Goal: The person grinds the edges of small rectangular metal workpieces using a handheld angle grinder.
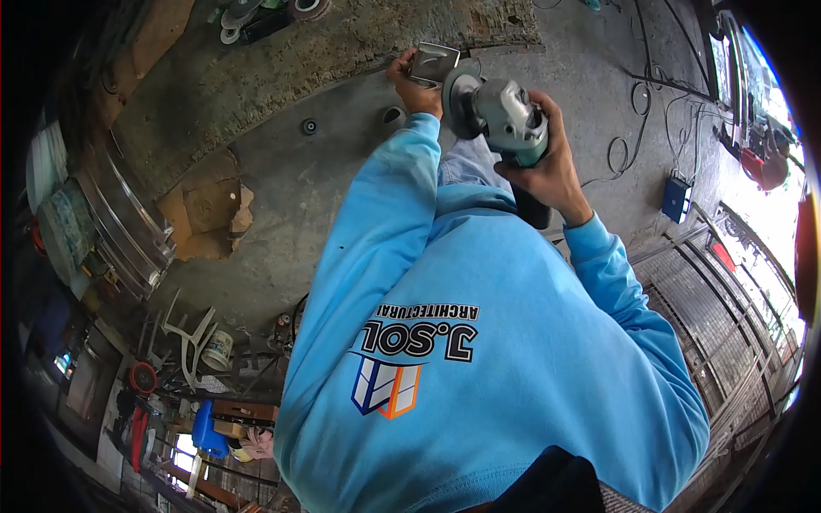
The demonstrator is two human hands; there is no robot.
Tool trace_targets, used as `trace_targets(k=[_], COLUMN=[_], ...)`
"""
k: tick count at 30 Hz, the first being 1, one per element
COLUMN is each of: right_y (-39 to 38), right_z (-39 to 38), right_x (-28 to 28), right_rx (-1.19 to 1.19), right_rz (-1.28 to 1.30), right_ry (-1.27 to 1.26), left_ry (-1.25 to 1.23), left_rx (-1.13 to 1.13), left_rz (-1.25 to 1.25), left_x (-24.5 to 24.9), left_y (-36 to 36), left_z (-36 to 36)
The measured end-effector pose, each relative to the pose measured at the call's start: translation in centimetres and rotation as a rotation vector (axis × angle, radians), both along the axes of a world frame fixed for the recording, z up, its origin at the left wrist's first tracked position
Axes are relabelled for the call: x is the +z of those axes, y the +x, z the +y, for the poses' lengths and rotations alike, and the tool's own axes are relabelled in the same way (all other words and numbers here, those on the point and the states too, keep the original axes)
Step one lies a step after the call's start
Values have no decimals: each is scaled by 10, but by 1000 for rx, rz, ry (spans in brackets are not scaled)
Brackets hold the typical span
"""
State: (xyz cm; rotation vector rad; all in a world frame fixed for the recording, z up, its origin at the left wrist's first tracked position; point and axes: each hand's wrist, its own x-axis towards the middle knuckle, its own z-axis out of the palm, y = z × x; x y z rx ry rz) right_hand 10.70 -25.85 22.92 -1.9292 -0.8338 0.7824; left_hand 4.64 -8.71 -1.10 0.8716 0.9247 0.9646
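Note:
My left hand (416,88) is closed on a small box-like metal piece (436,61) with a shiny flat face, close to the workbench edge. In my right hand (556,169) is an angle grinder (510,111), its fingers wrapped round the green and black body. The grinder's round disc (463,101) faces left, right beside the metal piece and my left wrist. Both arms reach forward in light blue sleeves.
A worn, rough workbench (282,81) spans the far side, with grinding tools (256,19) at its far left. Torn cardboard (205,209) lies on the floor to the left. Cables (629,154) loop across the floor at right, near a blue box (676,197).

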Motion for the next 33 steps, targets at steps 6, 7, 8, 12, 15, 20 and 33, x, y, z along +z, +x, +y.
trace_targets(k=[6,7,8,12,15,20,33], right_y=[-4,0,3,8,8,14,20], right_z=[3,7,9,4,-1,7,10], right_x=[4,1,-3,-16,-16,-19,-8], right_rx=[27,-13,-53,-80,34,-46,-32], right_rz=[51,69,88,218,100,212,120], right_ry=[-32,-14,4,45,59,35,40], left_ry=[-83,-6,72,336,-284,420,-106], left_rx=[-53,-39,-25,12,-1,-18,-140], left_rz=[178,222,264,185,-285,103,-133], left_x=[-16,-5,1,-71,-133,-66,-89], left_y=[-3,-5,-6,2,0,-1,-9], left_z=[-1,-1,0,-5,4,-7,5])
